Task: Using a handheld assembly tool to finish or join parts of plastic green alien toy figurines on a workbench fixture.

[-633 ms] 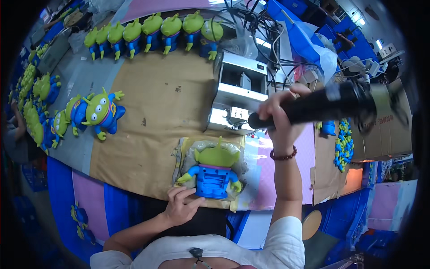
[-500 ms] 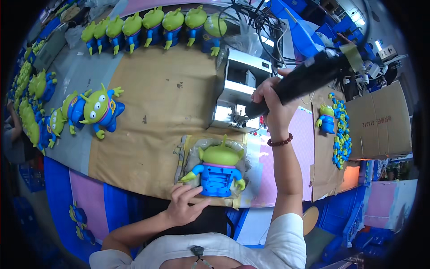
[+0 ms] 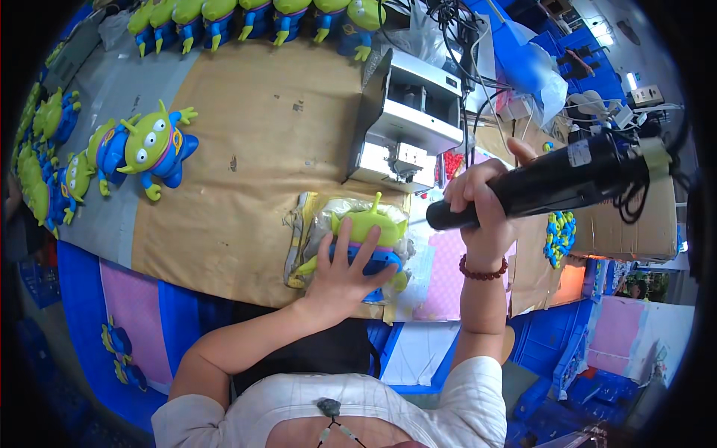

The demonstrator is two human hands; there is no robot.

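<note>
A green and blue three-eyed toy figure (image 3: pixel 387 225) lies back side up on a plastic-lined pad (image 3: pixel 300 243) at the table's near edge. Over it is my left hand (image 3: pixel 336 278), fingers spread across the head and body, covering much of its open back. To the right, my right hand (image 3: pixel 485 213) is wrapped round a black electric screwdriver (image 3: pixel 567 179). The screwdriver's narrower end points left, above the table and apart from the toy. Just beyond the pad stands a silver screw feeder (image 3: pixel 407 123).
More toy figures (image 3: pixel 250 19) stand in a row at the back, and others (image 3: pixel 160 149) lie at the left. Tangled cables (image 3: pixel 463 45) hang behind the feeder. At the right are a cardboard box (image 3: pixel 635 224) and a pile of small blue and green parts (image 3: pixel 559 237).
My left hand has moved from beside the toy onto it. My right hand has drawn the screwdriver away from the feeder, toward me and to the right. The whole view has shifted somewhat.
</note>
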